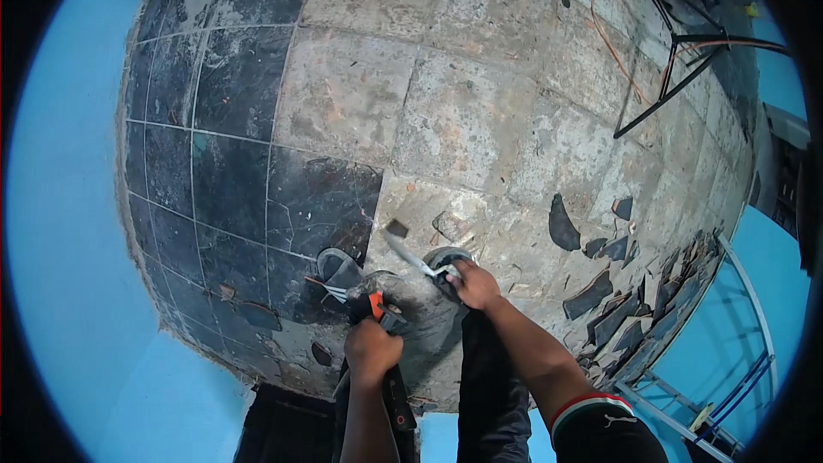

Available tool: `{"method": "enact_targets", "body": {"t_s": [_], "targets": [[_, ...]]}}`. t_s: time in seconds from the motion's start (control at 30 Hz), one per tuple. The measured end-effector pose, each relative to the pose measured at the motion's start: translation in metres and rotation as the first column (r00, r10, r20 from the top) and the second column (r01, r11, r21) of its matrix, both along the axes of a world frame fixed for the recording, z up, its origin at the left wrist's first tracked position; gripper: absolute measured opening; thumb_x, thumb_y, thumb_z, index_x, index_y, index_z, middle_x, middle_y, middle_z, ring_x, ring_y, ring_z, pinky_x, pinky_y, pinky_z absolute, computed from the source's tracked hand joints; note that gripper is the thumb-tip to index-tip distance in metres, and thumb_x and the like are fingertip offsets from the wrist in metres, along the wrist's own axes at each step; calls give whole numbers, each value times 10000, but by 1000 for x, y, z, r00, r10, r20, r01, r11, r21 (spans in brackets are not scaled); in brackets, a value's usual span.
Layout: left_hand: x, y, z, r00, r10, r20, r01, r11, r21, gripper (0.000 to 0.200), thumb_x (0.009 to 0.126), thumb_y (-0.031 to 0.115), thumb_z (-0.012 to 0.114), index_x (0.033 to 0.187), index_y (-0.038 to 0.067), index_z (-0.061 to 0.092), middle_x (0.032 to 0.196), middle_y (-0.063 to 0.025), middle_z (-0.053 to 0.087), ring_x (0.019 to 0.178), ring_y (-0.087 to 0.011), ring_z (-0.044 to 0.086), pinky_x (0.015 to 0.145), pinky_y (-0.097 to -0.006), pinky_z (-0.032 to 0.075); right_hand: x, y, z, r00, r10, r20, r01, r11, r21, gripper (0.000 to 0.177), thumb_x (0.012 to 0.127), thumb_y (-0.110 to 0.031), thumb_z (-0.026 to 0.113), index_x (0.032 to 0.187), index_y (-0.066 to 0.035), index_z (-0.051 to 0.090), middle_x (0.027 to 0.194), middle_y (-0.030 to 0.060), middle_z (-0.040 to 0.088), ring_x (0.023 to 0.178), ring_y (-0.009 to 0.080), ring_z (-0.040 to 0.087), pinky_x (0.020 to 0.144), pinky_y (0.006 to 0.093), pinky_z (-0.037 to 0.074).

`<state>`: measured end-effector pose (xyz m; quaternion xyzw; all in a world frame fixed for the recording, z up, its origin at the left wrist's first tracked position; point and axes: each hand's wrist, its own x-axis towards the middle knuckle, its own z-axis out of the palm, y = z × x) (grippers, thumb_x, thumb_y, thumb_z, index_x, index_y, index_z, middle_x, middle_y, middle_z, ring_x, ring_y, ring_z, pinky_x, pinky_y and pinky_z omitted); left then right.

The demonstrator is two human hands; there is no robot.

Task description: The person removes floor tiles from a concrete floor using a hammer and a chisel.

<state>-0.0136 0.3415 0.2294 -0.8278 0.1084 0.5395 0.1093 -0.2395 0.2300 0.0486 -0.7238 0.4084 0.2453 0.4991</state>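
A black sleeve (600, 416) with a red-and-white cuff sits closest, on the forearm that leads to the right hand (476, 285). That hand is wrapped around the butt of a flat steel chisel (413, 261). The blade slants away from the knuckles, up and to the left, and its tip stops just short of a small dark tile chip (396, 227).

The left hand (373, 347), nearer the body and just left of the right one, is clenched round an orange-and-black tool that looks like a hammer (375, 303). Its dark shaft trails back below the wrist.

Two open sandals (339, 267) flank the hands, one beyond the left hand and one just under the right. Intact black tiles (231, 189) lie past the left hand, and bare grey mortar bed (463, 120) lies beyond the chisel. Broken tile shards (600, 300) are heaped to the right of the right hand.

The risks, as I judge them:
- The hammer's path runs close to the right knuckles, so a glancing blow could land on them.
- The low blade angle could let the chisel skid towards the near sandal.
- Flying chips would meet bare toes.
- The loose shards make poor footing.
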Motion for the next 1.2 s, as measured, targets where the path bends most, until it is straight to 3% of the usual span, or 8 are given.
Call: {"method": "enact_targets", "body": {"t_s": [0.27,0.5,0.67,0.77,0.9,0.97,1.1,1.2], "targets": [[6,9,-5,993,4,-122,-15,995,-94,361,739,209,667,997,-39,713,1053,-298,713,1047,-448,688,960,-492,539,-11,34,14,923,-383,-16,374,909,-181,466,1005,-328,616,1311,23,616,1243,294,628,1168,479,597,1016,482,484],[51,2,6,992,-22,-125,10,996,-93,359,763,228,689,996,-43,722,1034,-291,720,1030,-449,694,948,-492,543,-10,10,25,942,-335,-32,314,908,-276,441,978,-317,647,1266,16,648,1072,276,647,1022,459,628,910,493,498],[88,3,7,996,-31,-88,19,991,-134,330,768,220,708,976,-35,728,1000,-279,729,1006,-443,704,923,-495,549,-5,-29,39,929,-339,-148,275,900,-338,443,960,-328,678,1255,2,655,1149,272,668,1094,446,641,956,467,503],[104,3,7,997,-30,-67,24,995,-101,329,776,228,713,983,-27,726,1007,-276,729,1013,-440,704,920,-494,551,-21,-35,35,846,-513,-144,400,790,-464,433,975,-312,671,1257,16,647,1104,262,690,1039,415,672,932,453,510],[116,13,1,997,43,-62,-52,985,-164,342,789,249,726,1003,-17,718,1022,-271,731,1015,-438,706,918,-491,553,-24,-5,17,526,-848,-65,566,406,-718,417,995,-303,658,1218,49,639,1015,246,707,948,363,685,885,432,508],[119,17,2,997,50,-66,-60,984,-168,332,795,247,723,994,-19,720,1012,-270,732,1008,-438,707,914,-490,555,-26,20,1,569,-820,61,613,374,-696,370,1021,-273,629,1191,56,622,987,198,702,868,275,644,824,399,499],[121,29,5,993,85,-84,-97,984,-152,297,800,231,718,966,-15,727,993,-269,732,998,-433,709,903,-489,558,48,58,-3,582,-810,78,787,535,-308,337,1046,-246,600,1275,0,579,943,94,644,848,191,598,798,350,498],[113,36,15,991,125,-45,-130,980,-150,274,795,223,717,946,-6,733,965,-263,734,982,-429,712,898,-489,560,93,70,-14,647,-761,48,761,640,-110,398,1035,-229,624,1337,18,541,1071,159,664,928,238,639,855,364,512]]}}
